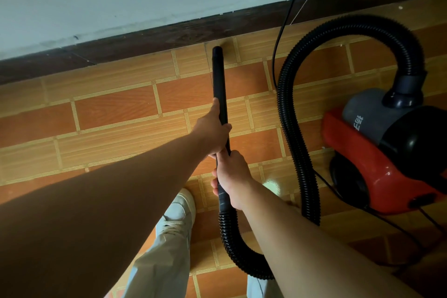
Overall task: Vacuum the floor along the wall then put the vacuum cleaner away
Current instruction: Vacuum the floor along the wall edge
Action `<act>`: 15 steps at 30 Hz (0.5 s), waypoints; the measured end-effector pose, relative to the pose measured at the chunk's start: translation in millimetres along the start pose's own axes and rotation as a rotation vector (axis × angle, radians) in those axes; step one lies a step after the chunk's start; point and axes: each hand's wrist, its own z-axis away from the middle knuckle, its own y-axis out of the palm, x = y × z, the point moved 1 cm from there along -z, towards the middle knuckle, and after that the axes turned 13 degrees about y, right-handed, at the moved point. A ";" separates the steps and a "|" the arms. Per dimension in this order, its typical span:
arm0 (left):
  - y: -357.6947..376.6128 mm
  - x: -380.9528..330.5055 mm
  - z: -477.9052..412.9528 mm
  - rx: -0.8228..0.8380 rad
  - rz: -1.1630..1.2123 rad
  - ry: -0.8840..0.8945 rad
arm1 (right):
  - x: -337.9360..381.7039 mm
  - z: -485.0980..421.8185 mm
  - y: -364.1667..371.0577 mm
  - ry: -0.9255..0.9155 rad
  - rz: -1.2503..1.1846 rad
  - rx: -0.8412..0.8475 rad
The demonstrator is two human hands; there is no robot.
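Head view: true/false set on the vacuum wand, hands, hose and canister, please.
1. Both the left hand and the right hand grip the wand. True.
2. The wand's tip is out mid-floor, far from the wall. False: it is at the dark baseboard.
3. The red canister stands on the person's left. False: it stands on the right.
4. The ribbed hose arcs from the canister's top round to the wand. True.

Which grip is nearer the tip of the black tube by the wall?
Left. The left grip holds the black tube partway along; the right grip holds it farther back, where the hose joins.
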 end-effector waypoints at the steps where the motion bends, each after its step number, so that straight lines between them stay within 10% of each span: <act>1: 0.4 -1.6 -0.3 0.000 0.009 -0.001 | 1.5 -0.1 -1.4 -0.004 0.009 -0.004; 15: 24.1 -5.9 12.8 -0.017 0.003 -0.001 | -19.7 3.2 -21.1 0.013 0.021 -0.013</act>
